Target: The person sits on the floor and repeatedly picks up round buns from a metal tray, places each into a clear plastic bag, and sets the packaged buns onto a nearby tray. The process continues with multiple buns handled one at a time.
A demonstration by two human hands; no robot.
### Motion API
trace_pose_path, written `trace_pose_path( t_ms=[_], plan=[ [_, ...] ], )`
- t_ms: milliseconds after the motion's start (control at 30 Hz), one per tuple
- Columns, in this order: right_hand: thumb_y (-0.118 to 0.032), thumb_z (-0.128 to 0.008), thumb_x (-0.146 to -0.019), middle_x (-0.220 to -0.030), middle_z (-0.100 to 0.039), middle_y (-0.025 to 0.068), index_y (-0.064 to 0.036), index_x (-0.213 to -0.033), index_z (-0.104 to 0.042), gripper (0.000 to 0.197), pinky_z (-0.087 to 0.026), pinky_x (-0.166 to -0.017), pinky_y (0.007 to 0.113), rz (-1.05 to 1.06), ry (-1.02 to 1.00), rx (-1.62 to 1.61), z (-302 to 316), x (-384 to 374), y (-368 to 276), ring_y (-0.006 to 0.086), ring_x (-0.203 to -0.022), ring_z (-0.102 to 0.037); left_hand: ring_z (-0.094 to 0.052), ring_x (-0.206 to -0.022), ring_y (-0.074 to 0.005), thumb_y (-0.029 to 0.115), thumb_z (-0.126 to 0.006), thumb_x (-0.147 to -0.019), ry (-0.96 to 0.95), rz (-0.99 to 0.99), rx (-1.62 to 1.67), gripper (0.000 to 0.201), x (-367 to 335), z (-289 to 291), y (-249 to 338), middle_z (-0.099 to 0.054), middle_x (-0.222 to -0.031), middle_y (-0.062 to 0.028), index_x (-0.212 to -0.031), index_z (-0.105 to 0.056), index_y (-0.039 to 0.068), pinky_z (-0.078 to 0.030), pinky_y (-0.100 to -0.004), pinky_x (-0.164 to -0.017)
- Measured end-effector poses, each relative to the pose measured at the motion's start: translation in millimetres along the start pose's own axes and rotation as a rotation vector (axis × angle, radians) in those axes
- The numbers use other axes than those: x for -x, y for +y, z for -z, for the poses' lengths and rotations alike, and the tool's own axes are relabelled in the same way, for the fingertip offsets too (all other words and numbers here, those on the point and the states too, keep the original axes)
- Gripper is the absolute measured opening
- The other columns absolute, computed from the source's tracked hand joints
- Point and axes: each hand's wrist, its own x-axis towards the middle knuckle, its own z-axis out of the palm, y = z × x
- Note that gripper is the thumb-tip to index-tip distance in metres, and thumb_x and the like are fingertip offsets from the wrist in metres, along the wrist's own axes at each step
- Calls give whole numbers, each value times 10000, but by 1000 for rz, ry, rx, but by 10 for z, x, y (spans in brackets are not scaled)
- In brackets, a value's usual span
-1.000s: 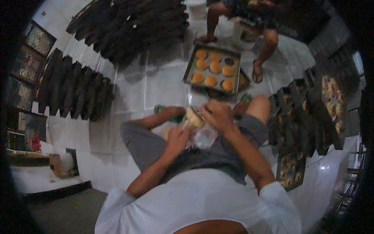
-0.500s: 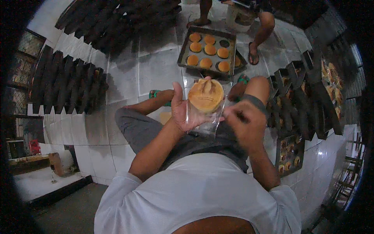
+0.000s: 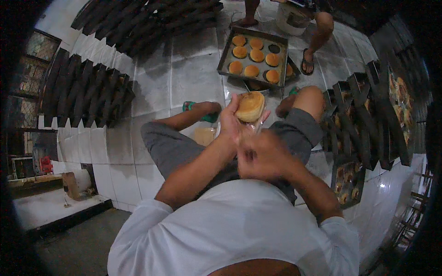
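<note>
My left hand is closed around a round golden bun, thumb on its left side and fingers under it. The bun sits inside a clear plastic bag, tilted, its browned top facing away from me. Low against my left wrist is my right hand, fingers curled in and smeared by motion. It is at the bag's near end, and what its fingertips pinch, if anything, is hidden.
Ahead on the tiled floor lies a dark square tray of golden buns with one gap, atop another tray. Zigzag stacks of dark trays stand left, more trays right. Another person's sandalled foot is beyond, beside a whitish bucket.
The bun has tipped, so its side now shows more than its flat top. My right hand has moved left and nearer to me, from the bag's right side to my left wrist.
</note>
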Motion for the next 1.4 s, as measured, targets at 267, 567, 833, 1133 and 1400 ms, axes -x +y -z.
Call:
trace_pose_path(
  t_ms=[267,567,833,1133,1400],
  plan=[
    [-105,-792,-791,-1313,-688,188,-5,-1294,-676,526,-556,-980,374,62,497,244,996,725,126,277,-1166,-704,-583,-1330,-349,710,-530,-981,-274,464,52,775,706,-755,-183,-598,-1439,-150,-1478,-516,115,-467,-617,-1111],
    [-227,-805,-930,-1072,-759,77,51,-1254,-694,441,-576,-866,306,-673,662,-704,299,1201,1029,129,-942,-708,-666,-1006,-123,311,-776,-978,-39,48,-1077,445,-19,135,-387,-732,-1119,-70,-1253,-693,-28,-530,-278,-907],
    [-193,-781,-954,-881,-737,16,28,-1034,-789,236,-513,-710,230,-555,674,-591,526,875,1213,63,-767,-624,-675,-796,-109,220,-760,-991,-93,-10,-1066,271,-328,-181,-378,-746,-947,-59,-1087,-728,-31,-548,-258,-728],
    [-173,-774,-948,-814,-717,6,-6,-941,-786,168,-486,-653,226,-513,689,-1008,389,884,1340,65,-713,-614,-657,-793,-123,236,-756,-995,-2,-29,-963,252,8,-57,-360,-727,-946,-48,-1037,-728,-10,-553,-284,-748],
    [-141,-769,-917,-820,-702,7,-16,-895,-749,129,-458,-606,243,-502,657,-891,289,938,1200,79,-675,-592,-599,-741,-92,149,-762,-980,-146,-59,-1132,160,-9,-182,-359,-699,-837,-11,-966,-731,-8,-486,-266,-704]
  ],
)
